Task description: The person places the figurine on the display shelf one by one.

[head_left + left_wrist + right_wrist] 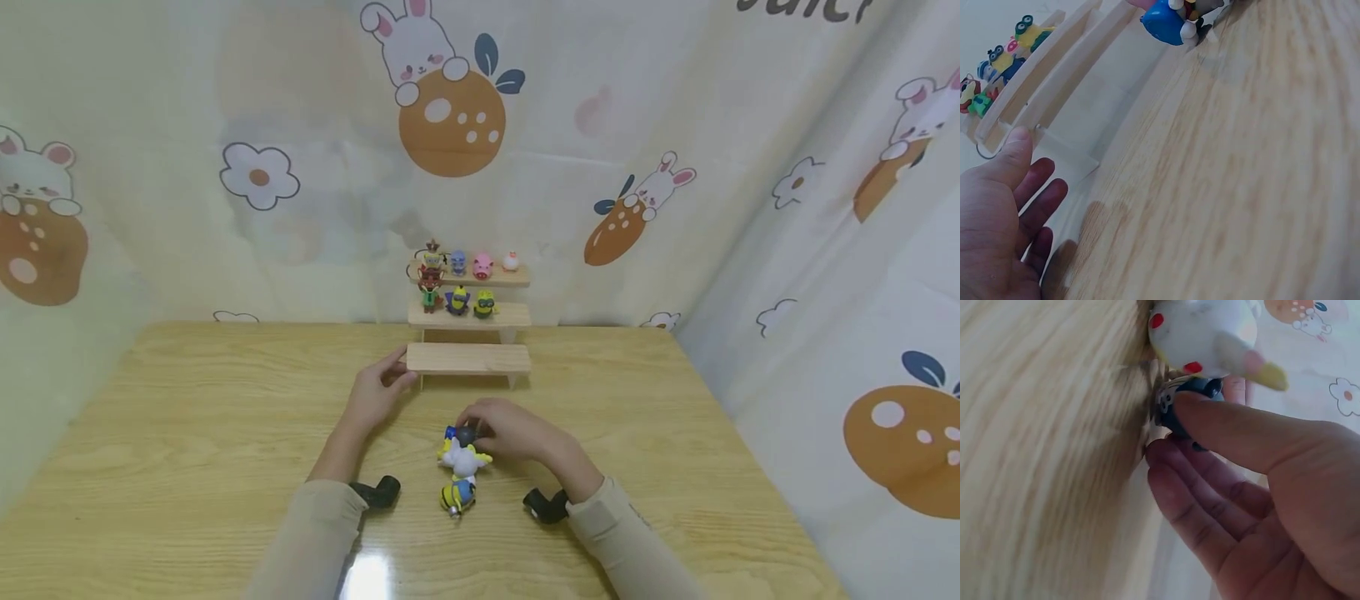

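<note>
My left hand (375,396) grips the left end of the lowest step of a wooden tiered display shelf (468,358), thumb at its front edge; in the left wrist view the other fingers (1041,200) hang loosely curled below. With thumb and fingers, my right hand (513,429) pinches a small dark blue figurine (1179,409) with a pale face, low over the table. Beside it lie a white figurine (462,460) with yellow-tipped parts, a yellow-and-blue figurine (456,497) and, partly hidden, a bright blue one (450,432).
Several figurines stand on the shelf's upper two steps, among them a pink pig (483,267) and a green-and-yellow figure (484,304). Black wrist-worn pieces (382,492) jut out by both cuffs. A patterned curtain (315,250) hangs behind the wooden table (225,417).
</note>
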`<state>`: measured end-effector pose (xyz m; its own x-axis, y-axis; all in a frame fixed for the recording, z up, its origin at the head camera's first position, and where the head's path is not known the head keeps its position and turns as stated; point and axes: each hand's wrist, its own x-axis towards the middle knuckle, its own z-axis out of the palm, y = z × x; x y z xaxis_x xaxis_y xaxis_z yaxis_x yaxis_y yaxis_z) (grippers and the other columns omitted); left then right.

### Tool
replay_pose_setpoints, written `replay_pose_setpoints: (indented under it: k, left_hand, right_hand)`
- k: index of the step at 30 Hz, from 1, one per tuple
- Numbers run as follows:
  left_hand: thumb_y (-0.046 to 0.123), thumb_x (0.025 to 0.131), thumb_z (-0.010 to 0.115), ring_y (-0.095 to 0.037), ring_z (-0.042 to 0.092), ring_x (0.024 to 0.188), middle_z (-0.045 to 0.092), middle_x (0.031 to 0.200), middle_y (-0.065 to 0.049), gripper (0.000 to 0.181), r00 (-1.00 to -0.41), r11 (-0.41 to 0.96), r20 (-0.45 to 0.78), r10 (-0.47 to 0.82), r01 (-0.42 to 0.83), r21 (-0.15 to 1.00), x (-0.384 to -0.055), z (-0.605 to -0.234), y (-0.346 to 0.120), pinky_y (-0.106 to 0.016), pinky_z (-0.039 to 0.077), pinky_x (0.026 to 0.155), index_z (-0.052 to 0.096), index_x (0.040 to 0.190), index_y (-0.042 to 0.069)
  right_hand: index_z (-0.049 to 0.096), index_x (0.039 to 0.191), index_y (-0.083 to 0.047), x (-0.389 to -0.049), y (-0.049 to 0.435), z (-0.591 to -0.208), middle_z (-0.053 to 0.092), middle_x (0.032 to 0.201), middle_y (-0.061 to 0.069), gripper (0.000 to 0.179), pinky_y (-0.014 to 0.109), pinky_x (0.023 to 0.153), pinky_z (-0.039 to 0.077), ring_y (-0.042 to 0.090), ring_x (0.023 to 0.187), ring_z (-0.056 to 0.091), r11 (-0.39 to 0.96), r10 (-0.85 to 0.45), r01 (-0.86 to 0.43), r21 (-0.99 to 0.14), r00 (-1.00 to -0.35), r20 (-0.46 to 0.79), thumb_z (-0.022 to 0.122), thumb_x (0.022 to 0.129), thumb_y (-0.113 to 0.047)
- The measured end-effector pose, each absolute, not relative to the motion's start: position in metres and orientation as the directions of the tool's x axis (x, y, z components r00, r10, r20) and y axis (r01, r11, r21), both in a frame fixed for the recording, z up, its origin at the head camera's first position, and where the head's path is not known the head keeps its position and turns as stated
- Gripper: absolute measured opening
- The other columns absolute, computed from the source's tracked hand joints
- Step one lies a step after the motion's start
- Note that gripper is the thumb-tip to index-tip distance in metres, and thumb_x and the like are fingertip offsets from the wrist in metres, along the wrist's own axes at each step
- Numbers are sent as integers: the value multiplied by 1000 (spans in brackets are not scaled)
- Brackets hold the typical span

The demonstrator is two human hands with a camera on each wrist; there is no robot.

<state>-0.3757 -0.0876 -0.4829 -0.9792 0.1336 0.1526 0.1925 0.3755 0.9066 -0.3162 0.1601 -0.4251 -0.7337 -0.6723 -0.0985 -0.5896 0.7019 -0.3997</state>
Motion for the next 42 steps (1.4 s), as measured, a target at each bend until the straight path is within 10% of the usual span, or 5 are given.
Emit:
replay_pose_setpoints:
  k: [26, 36, 42]
  left_hand:
    - [31, 91, 64, -26, 62, 105, 66, 113, -12, 57, -976, 370, 163, 143, 206, 906, -374, -479, -88, -43, 49, 97, 44, 143, 17]
    - [31, 91, 64, -25, 63, 104, 67, 112, -11, 57, -977, 367, 163, 140, 204, 908, -375, -481, -87, -42, 51, 94, 45, 143, 17]
    - [31, 91, 64, -26, 62, 106, 66, 113, -12, 57, -979, 358, 148, 137, 189, 914, -374, -480, -87, -42, 50, 96, 45, 143, 18]
  right_hand:
    - [69, 110, -7, -324, 191, -406, 69, 105, 5, 21, 25, 75, 52, 11, 89, 62, 738, -631, -533, -414, -763, -142, 55, 97, -13]
    - [53, 133, -14, -318, 198, -408, 54, 124, 3, 59, 34, 93, 49, 15, 107, 55, 752, -642, -517, -408, -714, -279, 77, 80, -15]
    - [64, 115, -16, -324, 196, -412, 52, 116, -2, 36, 27, 90, 51, 14, 103, 56, 695, -697, -590, -410, -692, -185, 70, 82, -3]
